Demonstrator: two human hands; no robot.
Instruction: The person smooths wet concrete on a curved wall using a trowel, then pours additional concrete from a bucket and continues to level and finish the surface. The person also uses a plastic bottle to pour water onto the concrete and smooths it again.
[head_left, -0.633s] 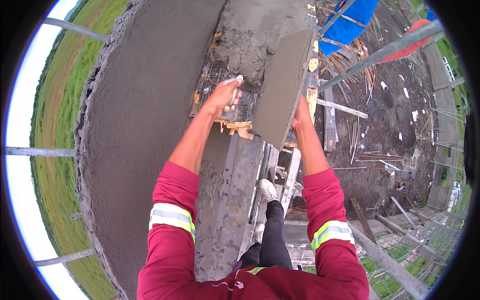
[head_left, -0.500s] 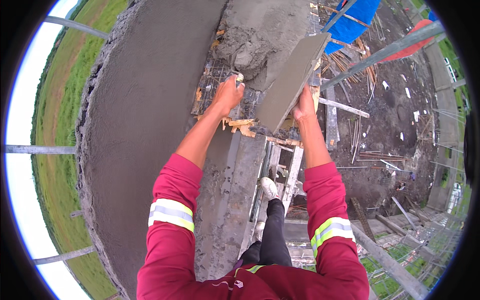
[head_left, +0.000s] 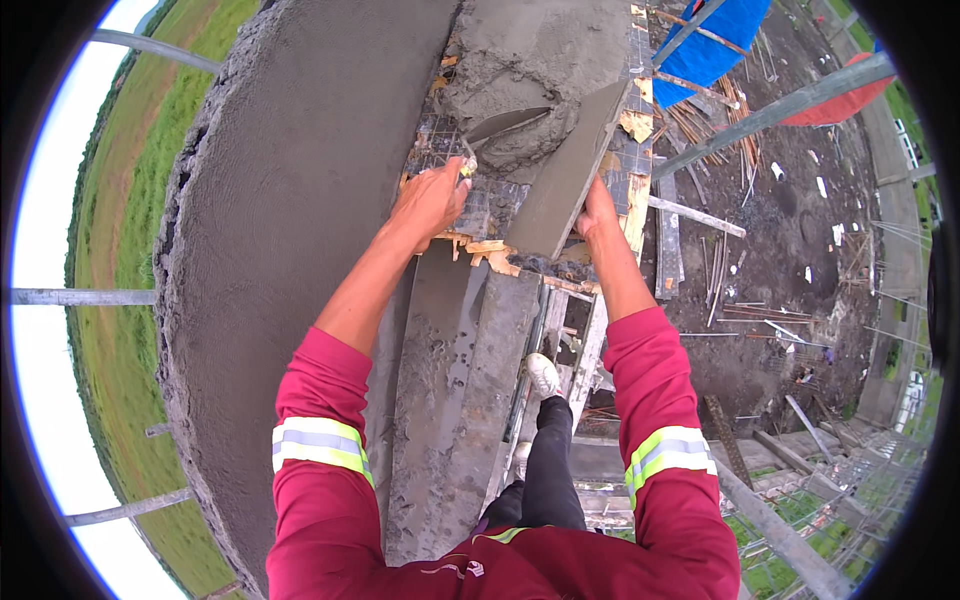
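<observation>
My left hand [head_left: 430,205] is closed around the handle of a trowel [head_left: 508,124]. Its narrow pointed blade is tilted over a mound of wet mortar [head_left: 490,82] on a plywood board [head_left: 434,140] with splintered edges. My right hand [head_left: 598,208] grips a long flat plastering float [head_left: 568,170] from its right side and underneath; the fingers and any handle are hidden below it. The float is slanted, its grey face turned up, with its near end close to the board's front edge. The trowel blade lies just left of the float, apart from it.
A smooth grey plastered wall top [head_left: 300,250] with a rough outer edge runs along my left. Below my hands lies a mortar-stained ledge [head_left: 440,400]. My shoe [head_left: 543,375] stands on narrow planks. Metal scaffold tubes [head_left: 780,115] cross at right above a deep drop to littered ground.
The trowel blade has swung into view over the mortar as my left hand shifted slightly left and down. The float has dropped lower and tilted flatter, and its far end moved left.
</observation>
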